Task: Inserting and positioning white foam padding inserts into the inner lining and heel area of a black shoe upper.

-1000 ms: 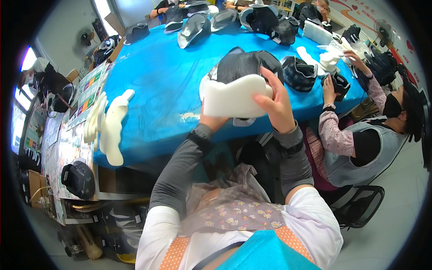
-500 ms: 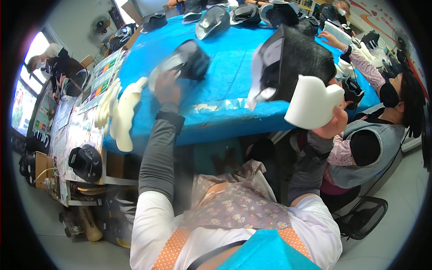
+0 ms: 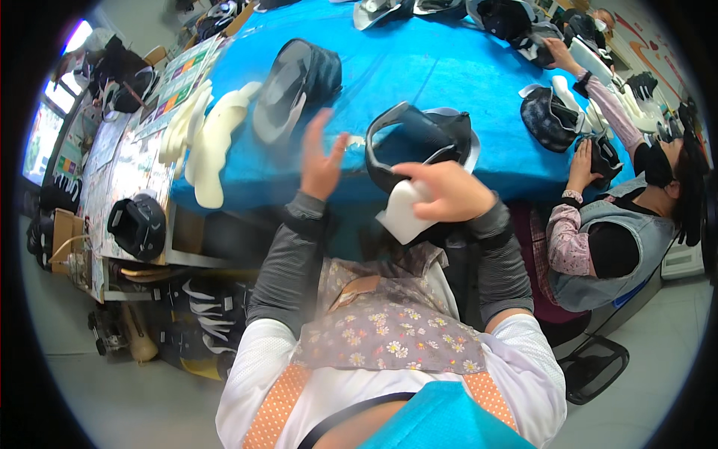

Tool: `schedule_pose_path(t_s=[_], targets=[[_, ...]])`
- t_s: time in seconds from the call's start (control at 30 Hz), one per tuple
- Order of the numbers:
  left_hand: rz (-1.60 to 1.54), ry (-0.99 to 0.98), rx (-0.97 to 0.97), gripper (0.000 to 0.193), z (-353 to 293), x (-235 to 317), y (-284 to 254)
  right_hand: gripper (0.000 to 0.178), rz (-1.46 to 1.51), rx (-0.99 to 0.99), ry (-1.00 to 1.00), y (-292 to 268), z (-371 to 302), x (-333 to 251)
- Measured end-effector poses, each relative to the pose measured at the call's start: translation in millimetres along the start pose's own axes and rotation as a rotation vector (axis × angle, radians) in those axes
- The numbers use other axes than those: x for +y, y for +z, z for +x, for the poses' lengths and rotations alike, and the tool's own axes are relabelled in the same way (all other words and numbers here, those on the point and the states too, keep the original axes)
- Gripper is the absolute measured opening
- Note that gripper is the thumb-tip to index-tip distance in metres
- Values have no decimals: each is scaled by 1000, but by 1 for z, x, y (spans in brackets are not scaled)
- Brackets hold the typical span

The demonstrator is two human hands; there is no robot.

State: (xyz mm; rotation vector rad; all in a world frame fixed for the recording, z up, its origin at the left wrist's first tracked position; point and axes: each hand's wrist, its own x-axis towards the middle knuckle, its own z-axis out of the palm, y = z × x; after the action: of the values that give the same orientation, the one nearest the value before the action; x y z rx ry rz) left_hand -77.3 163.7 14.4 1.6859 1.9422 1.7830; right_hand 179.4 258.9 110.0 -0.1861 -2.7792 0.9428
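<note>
My right hand (image 3: 449, 192) grips a white foam pad (image 3: 402, 215) at the near edge of the blue table (image 3: 441, 67). Just beyond it lies a black helmet shell (image 3: 419, 138), open side toward me. My left hand (image 3: 321, 159) is raised with the fingers spread and holds nothing; it hovers between that shell and a second black helmet shell (image 3: 295, 86) lying further left on the table.
A stack of white foam pads (image 3: 213, 138) lies at the table's left end. A side bench on the left carries another black helmet (image 3: 137, 224) and papers. A seated person (image 3: 621, 217) works at the right, with more helmet parts (image 3: 550, 116) along the far edge.
My left hand has let go of the left helmet shell and drawn back, open. My right hand brought the foam pad down from the right to the nearer shell.
</note>
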Motion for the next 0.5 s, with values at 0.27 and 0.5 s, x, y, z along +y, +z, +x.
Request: schedule_pose_path(t_s=[0.27, 0.5], targets=[[-371, -176, -98, 56, -12, 47, 26, 72, -122, 40, 11, 30, 2, -13], [-426, -125, -132, 52, 44, 0, 11, 85, 676, 562, -108, 28, -20, -16]])
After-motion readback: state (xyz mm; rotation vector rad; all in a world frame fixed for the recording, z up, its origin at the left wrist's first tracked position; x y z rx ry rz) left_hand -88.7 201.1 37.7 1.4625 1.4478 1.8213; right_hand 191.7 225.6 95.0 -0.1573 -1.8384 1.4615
